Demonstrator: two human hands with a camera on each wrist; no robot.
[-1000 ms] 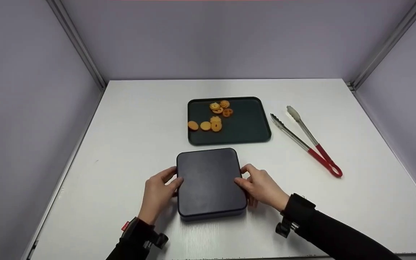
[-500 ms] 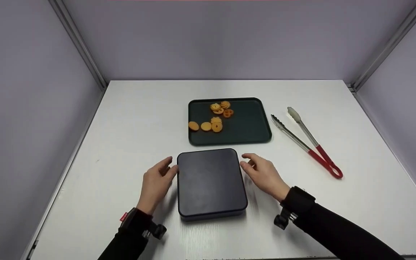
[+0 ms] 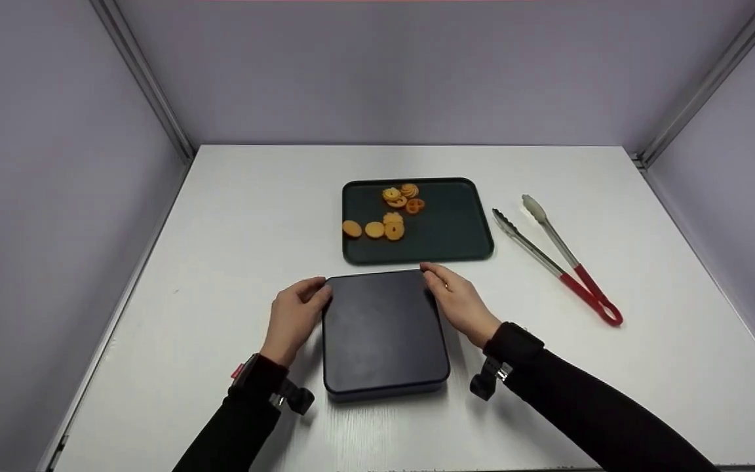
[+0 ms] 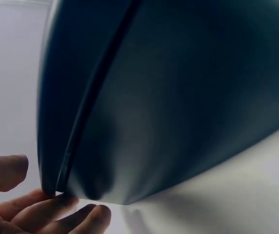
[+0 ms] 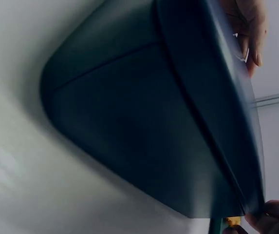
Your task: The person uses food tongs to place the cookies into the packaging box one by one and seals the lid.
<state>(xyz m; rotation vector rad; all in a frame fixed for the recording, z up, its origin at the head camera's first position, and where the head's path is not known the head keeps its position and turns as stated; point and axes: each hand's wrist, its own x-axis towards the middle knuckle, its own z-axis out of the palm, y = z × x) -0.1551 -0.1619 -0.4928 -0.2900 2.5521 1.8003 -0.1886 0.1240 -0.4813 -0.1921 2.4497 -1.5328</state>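
A dark navy rectangular tin box (image 3: 384, 334) with its lid on lies on the white table before me. My left hand (image 3: 291, 320) grips its far left corner, thumb at the lid's top edge. The left wrist view puts the fingertips (image 4: 49, 207) right at the seam under the lid (image 4: 64, 107). At the far right corner my right hand (image 3: 461, 305) holds the box, its thumb along the top edge and index finger at the back. In the right wrist view the lid seam runs down to those fingers (image 5: 271, 217); the lid sits close along it.
Behind the box lies a dark green tray (image 3: 449, 229) with several biscuits (image 3: 394, 229) on its left half. Spread metal tongs with red handles (image 3: 590, 295) rest to the right. Pale panels wall the table (image 3: 220, 393) at the back and sides.
Both hands have slid from the box's sides to its far corners, loosening around half a second ago and then closing on the corners. The box has stayed put, lid on.
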